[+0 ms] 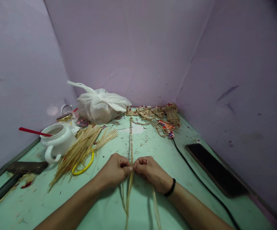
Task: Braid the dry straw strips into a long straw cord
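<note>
Straw cord (pixel 131 140) in both hands (pixel 116 169)

Small handicraft corner, bounded by marked lilac walls (pixel 133 57) at left, right and far side; whether home or workshop cannot be told. Indicators of craft work: scrap-strewn pale green tabletop (pixel 172 179); loose bundle of dry, straw-like fibre (pixel 77 150) at left; woven pieces (pixel 145 112) along the far edge; plaited cord (pixel 131 140) at centre.

Dim, diffuse light casts soft shadows on the mint-green tabletop (pixel 167 153); the upper-right corner falls black, and wide-angle distortion stretches the slightly blurred smartphone (pixel 215 169)
</note>
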A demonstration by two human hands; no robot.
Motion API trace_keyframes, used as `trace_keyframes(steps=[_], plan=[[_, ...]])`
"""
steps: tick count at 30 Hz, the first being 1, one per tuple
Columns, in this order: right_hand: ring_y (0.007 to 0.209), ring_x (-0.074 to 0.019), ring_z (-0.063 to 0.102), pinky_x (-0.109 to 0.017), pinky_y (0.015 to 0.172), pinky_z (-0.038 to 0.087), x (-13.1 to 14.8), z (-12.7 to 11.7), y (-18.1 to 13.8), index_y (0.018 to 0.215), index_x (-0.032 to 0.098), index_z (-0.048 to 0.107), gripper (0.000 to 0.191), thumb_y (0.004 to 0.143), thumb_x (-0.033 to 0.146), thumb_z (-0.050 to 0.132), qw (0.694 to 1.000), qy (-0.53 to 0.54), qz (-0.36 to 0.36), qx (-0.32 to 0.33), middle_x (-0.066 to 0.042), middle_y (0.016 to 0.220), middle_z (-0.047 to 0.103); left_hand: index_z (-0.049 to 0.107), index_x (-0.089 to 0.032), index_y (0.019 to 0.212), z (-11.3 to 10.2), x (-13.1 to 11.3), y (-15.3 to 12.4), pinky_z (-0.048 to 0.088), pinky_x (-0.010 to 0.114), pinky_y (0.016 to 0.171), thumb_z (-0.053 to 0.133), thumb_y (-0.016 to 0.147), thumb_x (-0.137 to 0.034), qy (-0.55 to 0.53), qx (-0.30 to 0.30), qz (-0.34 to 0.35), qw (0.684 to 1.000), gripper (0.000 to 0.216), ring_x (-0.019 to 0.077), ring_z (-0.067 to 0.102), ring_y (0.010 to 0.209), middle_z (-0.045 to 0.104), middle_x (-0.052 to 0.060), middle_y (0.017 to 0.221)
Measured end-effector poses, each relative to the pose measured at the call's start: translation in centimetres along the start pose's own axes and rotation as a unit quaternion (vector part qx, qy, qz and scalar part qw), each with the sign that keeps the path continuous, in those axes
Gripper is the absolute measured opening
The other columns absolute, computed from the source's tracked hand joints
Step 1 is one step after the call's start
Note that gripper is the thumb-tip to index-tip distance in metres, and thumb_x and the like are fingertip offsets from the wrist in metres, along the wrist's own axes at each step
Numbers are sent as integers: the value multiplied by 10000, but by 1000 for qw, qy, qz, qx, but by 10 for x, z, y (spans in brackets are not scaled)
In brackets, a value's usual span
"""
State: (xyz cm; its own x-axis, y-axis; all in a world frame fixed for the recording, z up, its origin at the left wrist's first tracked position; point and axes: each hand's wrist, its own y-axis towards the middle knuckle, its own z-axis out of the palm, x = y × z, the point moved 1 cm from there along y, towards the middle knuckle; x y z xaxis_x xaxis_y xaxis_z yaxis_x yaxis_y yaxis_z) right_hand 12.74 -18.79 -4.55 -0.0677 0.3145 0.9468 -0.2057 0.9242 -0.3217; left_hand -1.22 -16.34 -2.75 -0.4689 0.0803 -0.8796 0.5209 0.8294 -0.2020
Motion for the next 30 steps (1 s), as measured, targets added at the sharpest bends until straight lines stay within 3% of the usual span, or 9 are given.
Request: trace_keyframes(steps=[5, 8, 12, 17, 21, 23, 24, 27, 30], plan=[[381, -31, 223, -216, 391, 110, 1, 1, 1, 521, 147, 454, 55, 553, 179, 486, 1000, -8, 17, 6, 78, 396, 306, 549, -121, 514, -5, -8, -6, 235, 207, 445, 489, 585, -256, 75, -11, -71, 995, 164, 74, 325, 451, 386, -36, 436], [388, -30, 244, -209, 392, 128, 0, 1, 2, 520, 141, 464, 44, 543, 167, 493, 1000, -6, 17, 0, 70, 405, 351, 552, -137, 505, 2, -14, -14, 230, 214, 460, 480, 609, -267, 142, -60, -80, 985, 181, 86, 350, 463, 413, -22, 446], [408, -32, 277, -195, 404, 168, -1, 3, 2, 521, 140, 469, 20, 531, 138, 487, 1000, 12, 14, 1, 64, 420, 383, 583, -161, 571, 24, -16, -28, 223, 235, 498, 442, 687, -285, 235, -116, -14, 965, 220, 107, 393, 495, 507, 23, 525], [420, -39, 310, -192, 415, 202, 1, 5, 0, 516, 142, 465, 43, 534, 157, 501, 1000, 29, 10, -2, 48, 437, 424, 587, -149, 606, 46, -13, -38, 216, 267, 511, 445, 698, -236, 283, -77, 65, 954, 190, 122, 398, 477, 541, 75, 552], [412, -34, 286, -193, 410, 185, 0, 2, 0, 527, 144, 460, 60, 541, 159, 516, 999, 36, 2, 10, 59, 432, 392, 493, -150, 455, 27, -19, -32, 232, 233, 450, 473, 709, -384, 163, -68, 53, 983, 347, 85, 356, 414, 444, 12, 437], [405, -33, 279, -194, 406, 179, 0, 0, -1, 543, 145, 459, 76, 552, 173, 529, 999, 47, 7, 19, 64, 431, 381, 500, -141, 477, 9, -21, -25, 248, 212, 413, 480, 701, -371, 59, -174, -24, 983, 322, 68, 361, 386, 431, -8, 437], [403, -34, 281, -195, 405, 179, 1, 0, -1, 552, 145, 461, 86, 560, 186, 536, 998, 53, 11, 25, 64, 431, 380, 556, -133, 596, 2, -21, -21, 241, 205, 380, 495, 687, -336, -16, -189, -71, 979, 231, 56, 355, 354, 476, -14, 483], [413, -35, 298, -193, 414, 193, 2, 0, -1, 563, 142, 464, 119, 565, 214, 559, 997, 65, 8, 32, 61, 442, 395, 547, -111, 923, -3, -17, -12, 212, 196, 288, 558, 612, -243, -218, -104, -192, 951, 338, 56, 374, 291, 563, 1, 607], [436, -40, 343, -190, 439, 232, 3, 1, -1, 563, 140, 460, 135, 564, 219, 570, 997, 70, -14, 39, 45, 475, 447, 559, -83, 798, 5, -10, -9, 278, 175, 282, 595, 575, -221, -304, -31, -202, 930, 264, 64, 449, 337, 567, 22, 617]])
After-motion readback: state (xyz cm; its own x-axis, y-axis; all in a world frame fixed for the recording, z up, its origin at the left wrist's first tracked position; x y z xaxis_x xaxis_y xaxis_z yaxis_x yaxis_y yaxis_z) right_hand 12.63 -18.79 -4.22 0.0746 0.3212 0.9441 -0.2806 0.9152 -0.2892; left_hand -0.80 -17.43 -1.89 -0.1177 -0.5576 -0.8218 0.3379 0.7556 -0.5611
